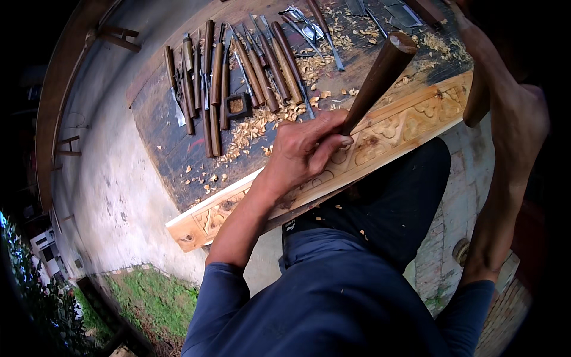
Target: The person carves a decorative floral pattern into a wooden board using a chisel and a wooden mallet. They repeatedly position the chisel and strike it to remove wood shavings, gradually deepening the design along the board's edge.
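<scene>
My left hand (306, 149) is closed around the lower part of a chisel (380, 74) with a thick brown wooden handle. The handle leans up and to the right; its blade is hidden behind my fingers. Under that hand lies a long pale wooden board (410, 125), carved with a row of curved relief patterns. My right hand (517, 101) is raised at the far right, partly in shadow. Beside it shows the rounded end of a brown wooden piece (476, 101), apparently the handle of a mallet; the rest is dark. Its fingers are mostly hidden.
Several chisels (217, 83) with wooden handles lie side by side on the dark worktable (160, 119). Among them sits a small square block (238, 106). Curled wood shavings (256, 134) are scattered about. More metal tools (303, 27) lie at the far edge. My legs are under the board.
</scene>
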A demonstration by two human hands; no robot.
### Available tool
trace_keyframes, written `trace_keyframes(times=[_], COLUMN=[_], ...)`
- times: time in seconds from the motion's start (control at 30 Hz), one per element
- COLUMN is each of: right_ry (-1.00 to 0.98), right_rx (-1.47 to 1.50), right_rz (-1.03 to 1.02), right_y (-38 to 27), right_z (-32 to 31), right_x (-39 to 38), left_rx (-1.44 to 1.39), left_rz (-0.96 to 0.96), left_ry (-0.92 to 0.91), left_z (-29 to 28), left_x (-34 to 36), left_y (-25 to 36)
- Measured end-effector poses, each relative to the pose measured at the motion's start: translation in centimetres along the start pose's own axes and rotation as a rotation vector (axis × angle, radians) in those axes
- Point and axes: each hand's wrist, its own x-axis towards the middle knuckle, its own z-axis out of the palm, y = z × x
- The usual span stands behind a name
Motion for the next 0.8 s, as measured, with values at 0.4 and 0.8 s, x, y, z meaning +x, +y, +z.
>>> trace_keyframes(times=[0.4,0.8], right_ry=[0.021,0.165], right_rx=[-0.025,0.261], right_rz=[-0.214,-0.089], right_y=[-2.5,-3.0], right_z=[-0.4,-0.4], right_x=[2.9,0.8], left_rx=[-0.003,-0.488], left_rz=[-0.076,-0.081], left_ry=[-0.031,0.195], left_z=[-1.0,-0.8], left_x=[-0.9,-1.0], left_y=[0.1,0.1])
